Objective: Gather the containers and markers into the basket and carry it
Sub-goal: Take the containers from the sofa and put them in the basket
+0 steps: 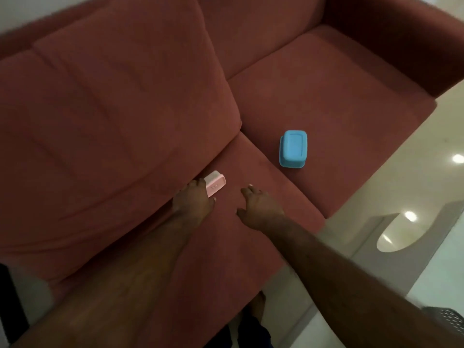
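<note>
On the red sofa [326, 96], the left hand [194, 200] curls its fingers around the pink container [215, 184], while the right hand [258, 207] hovers beside it, loosely spread and holding nothing.

We see both bare forearms reaching forward, running toward 12 o'clock from the lower edge. Left hand [194, 200] is knuckles up, fingers curled down over the near end of a small pink container [215, 183], gripping it. Right hand [259, 208], at its 3 o'clock, hovers palm down, fingers loosely spread and bent, holding nothing.
</note>
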